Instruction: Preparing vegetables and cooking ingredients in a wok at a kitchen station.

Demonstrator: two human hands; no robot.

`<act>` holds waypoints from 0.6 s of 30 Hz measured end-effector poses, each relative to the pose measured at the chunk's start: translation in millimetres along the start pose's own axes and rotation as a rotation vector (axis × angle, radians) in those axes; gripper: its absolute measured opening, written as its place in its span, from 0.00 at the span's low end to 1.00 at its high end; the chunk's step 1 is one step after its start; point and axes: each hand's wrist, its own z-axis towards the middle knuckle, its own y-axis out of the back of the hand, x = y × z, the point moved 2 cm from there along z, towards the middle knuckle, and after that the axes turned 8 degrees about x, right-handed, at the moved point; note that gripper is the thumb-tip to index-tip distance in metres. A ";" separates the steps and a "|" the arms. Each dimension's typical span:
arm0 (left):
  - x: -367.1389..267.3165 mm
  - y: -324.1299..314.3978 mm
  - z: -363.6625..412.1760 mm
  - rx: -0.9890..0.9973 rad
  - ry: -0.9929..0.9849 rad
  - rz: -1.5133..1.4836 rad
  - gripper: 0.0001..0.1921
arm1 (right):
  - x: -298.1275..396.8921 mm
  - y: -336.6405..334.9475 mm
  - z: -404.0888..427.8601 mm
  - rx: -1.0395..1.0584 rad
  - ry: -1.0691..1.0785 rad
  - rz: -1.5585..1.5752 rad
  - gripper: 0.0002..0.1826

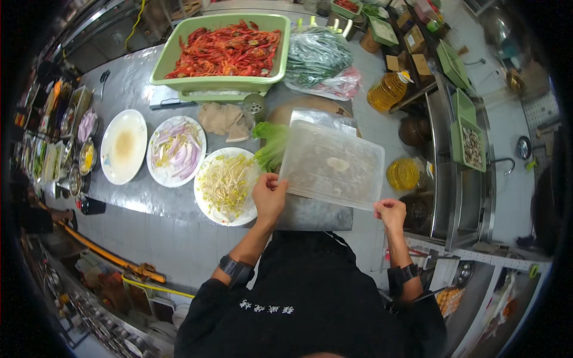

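Observation:
My left hand (270, 195) and my right hand (390, 214) pinch the two near corners of a translucent plastic lid (333, 163), tilted over the right end of the steel table. Partly under the lid are a round wooden cutting board (280, 108) and a leafy lettuce (271, 147). Beside my left hand sits a white plate of bean sprouts (226, 185). Left of it, another plate holds sliced purple onion and sprouts (177, 151). A third white plate (124, 147) bears a brownish stain. A crumpled tan cloth (224, 118) lies by a metal shaker (254, 107).
A green tub of red crayfish (219, 80) stands at the table's back, beside bagged green vegetables (318, 56). Oil jugs (387, 91) (403, 173) and a steel sink unit (447, 179) are at the right. Ingredient containers (80, 107) line the left. A co-worker's arm (62, 215) shows at far left.

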 end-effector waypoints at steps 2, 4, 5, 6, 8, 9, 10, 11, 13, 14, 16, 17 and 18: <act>2.1 0.6 -0.2 0.023 -0.012 0.002 0.07 | -3.8 1.7 1.2 0.025 -0.054 0.106 0.05; 1.0 1.6 1.3 0.040 -0.025 0.001 0.07 | -1.3 2.5 1.9 0.055 -0.099 0.211 0.05; 0.5 2.0 0.8 0.048 0.009 -0.040 0.07 | 2.8 1.6 0.3 0.088 -0.157 0.234 0.05; 0.5 2.3 1.4 0.054 0.046 -0.080 0.07 | 4.0 1.1 -0.9 0.123 -0.215 0.257 0.05; 2.6 3.9 4.8 0.072 0.079 -0.108 0.07 | -2.0 -1.0 2.9 0.135 -0.219 0.291 0.05; 3.5 3.8 5.4 0.082 0.117 -0.136 0.07 | -3.7 -2.0 4.1 0.154 -0.225 0.319 0.05; 2.0 2.6 6.6 0.083 0.118 -0.135 0.07 | -3.6 -0.6 4.9 0.153 -0.226 0.320 0.05; -0.7 3.9 5.5 0.089 0.104 -0.110 0.07 | -0.7 -0.3 1.9 0.145 -0.231 0.374 0.04; -10.1 5.5 5.6 0.093 0.098 -0.077 0.07 | 11.4 0.6 -2.9 0.140 -0.244 0.429 0.04; -19.2 4.8 5.6 0.090 0.084 -0.094 0.08 | 28.5 3.0 -8.5 0.105 -0.156 0.422 0.02; -33.6 1.4 13.2 0.086 0.055 -0.109 0.08 | 56.9 7.2 -3.3 0.070 -0.056 0.423 0.02; -39.2 1.2 15.5 0.073 0.042 -0.166 0.08 | 67.2 7.7 -1.2 0.152 -0.027 0.538 0.01; -43.2 0.5 19.1 0.059 0.029 -0.224 0.09 | 75.0 7.1 3.4 0.236 0.005 0.652 0.02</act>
